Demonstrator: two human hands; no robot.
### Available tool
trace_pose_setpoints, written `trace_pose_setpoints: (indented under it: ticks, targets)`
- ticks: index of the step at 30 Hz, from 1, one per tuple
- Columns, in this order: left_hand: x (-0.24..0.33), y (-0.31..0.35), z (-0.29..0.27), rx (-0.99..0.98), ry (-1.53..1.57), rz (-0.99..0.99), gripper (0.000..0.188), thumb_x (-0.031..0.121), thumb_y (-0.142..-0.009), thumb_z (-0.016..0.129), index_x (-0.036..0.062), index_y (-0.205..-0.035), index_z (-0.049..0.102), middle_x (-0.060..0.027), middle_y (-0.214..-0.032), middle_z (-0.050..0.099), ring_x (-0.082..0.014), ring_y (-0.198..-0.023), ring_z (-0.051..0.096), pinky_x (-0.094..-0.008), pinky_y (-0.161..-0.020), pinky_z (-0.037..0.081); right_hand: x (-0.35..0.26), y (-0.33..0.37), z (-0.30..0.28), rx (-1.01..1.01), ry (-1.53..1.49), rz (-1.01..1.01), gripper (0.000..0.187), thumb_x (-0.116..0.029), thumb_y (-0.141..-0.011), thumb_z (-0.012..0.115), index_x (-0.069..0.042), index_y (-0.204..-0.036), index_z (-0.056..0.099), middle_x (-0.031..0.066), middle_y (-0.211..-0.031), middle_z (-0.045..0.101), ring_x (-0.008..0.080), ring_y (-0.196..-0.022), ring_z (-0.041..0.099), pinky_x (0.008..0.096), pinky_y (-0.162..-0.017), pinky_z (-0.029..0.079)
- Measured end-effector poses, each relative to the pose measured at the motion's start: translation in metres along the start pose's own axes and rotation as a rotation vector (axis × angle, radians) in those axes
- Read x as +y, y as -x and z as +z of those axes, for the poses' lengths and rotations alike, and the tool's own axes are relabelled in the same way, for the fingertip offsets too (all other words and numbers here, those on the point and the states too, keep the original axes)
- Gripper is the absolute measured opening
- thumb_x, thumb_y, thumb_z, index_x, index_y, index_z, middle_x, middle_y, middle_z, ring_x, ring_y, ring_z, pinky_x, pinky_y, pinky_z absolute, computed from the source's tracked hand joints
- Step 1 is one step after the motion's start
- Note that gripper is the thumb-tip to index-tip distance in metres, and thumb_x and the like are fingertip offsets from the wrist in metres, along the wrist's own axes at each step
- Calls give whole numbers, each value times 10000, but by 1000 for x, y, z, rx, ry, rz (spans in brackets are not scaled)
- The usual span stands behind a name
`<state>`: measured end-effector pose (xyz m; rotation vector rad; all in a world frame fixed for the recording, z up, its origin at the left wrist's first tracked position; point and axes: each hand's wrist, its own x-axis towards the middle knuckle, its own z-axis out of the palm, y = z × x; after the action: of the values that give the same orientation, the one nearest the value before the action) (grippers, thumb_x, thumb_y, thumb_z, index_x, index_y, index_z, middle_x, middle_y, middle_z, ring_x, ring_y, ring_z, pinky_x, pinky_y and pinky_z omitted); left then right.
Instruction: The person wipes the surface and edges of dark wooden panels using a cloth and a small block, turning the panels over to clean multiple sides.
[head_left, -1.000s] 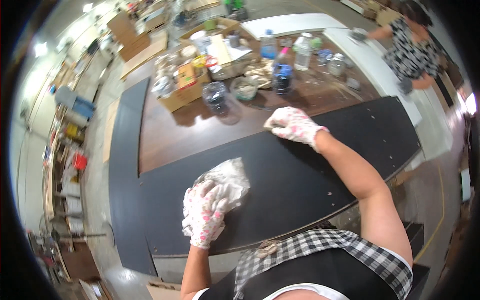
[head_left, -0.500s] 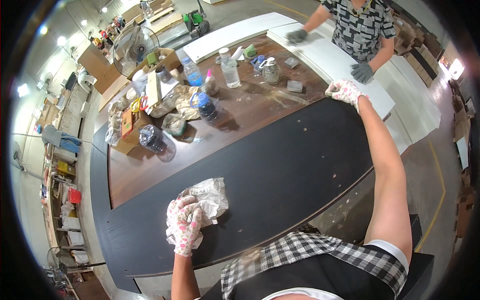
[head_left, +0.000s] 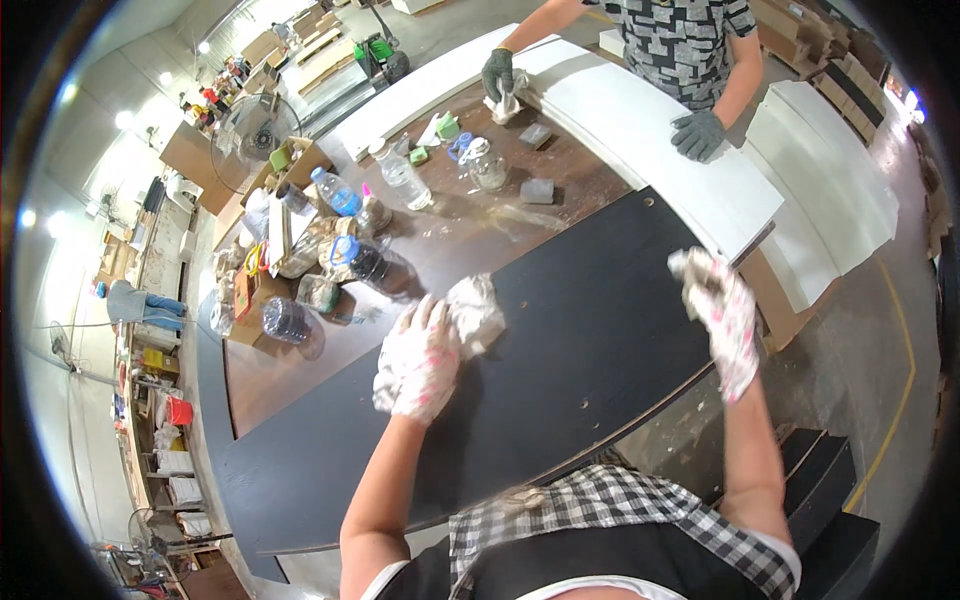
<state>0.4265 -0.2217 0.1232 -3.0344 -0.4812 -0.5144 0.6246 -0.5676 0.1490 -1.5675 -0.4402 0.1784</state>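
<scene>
A long black board [head_left: 520, 390] with several small holes along it lies in front of me. My left hand [head_left: 420, 358], in a white glove with pink spots, is closed over a crumpled white cloth [head_left: 475, 315] on the board. At the board's right end is my right hand [head_left: 722, 325], in a matching glove with soiled fingertips. It is blurred, and whether its fingers touch the edge cannot be made out.
Beyond the board, a brown tabletop [head_left: 480, 235] bears bottles, a glass jar [head_left: 487, 165], grey blocks [head_left: 537, 191] and a cluttered carton [head_left: 262, 295]. Across from me a person in grey gloves wipes beside white panels [head_left: 640, 120]. A fan [head_left: 255, 140] stands at far left.
My left hand and the cloth have moved away from me and rightward over the board. My right hand has come off the far right corner, nearer to me. The co-worker's wiping hand has moved left.
</scene>
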Motion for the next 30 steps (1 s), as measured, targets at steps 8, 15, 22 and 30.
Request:
trace_pose_setpoints:
  ticks: [8, 15, 22, 30]
  targets:
    - [163, -193, 86, -223, 380, 126, 265, 243, -890, 520, 60, -828, 701, -205, -868, 695, -398, -822, 673, -482, -743, 543, 49, 34, 3, 238, -233, -5, 505, 52, -889, 617, -15, -1385, 553, 90, -1230, 638, 136, -1033, 619, 253, -862, 516]
    - [230, -243, 113, -164, 407, 115, 148, 174, -758, 661, 86, -823, 760, -168, -836, 722, -334, -810, 720, -443, -726, 568, 73, 32, -5, 313, 53, -64, 495, 49, -914, 538, 11, -1407, 518, 113, -1395, 561, 192, -1209, 571, 316, -1000, 475]
    - [25, -75, 82, -72, 372, -100, 200, 188, -828, 637, 72, -984, 682, -184, -990, 665, -384, -953, 636, -479, -830, 513, 71, 34, -2, 224, 194, -83, 457, -15, -966, 506, -19, -1423, 516, 107, -1376, 568, 170, -1152, 555, 297, -951, 456]
    - [-270, 170, -50, 4, -21, -458, 258, 279, -888, 556, 86, -1014, 672, -138, -1020, 665, -362, -1003, 611, -476, -911, 471, 84, 23, -34, 274, 777, -298, 453, -95, -1033, 428, -19, -1481, 422, 147, -1509, 447, 267, -1346, 470, 359, -1129, 383]
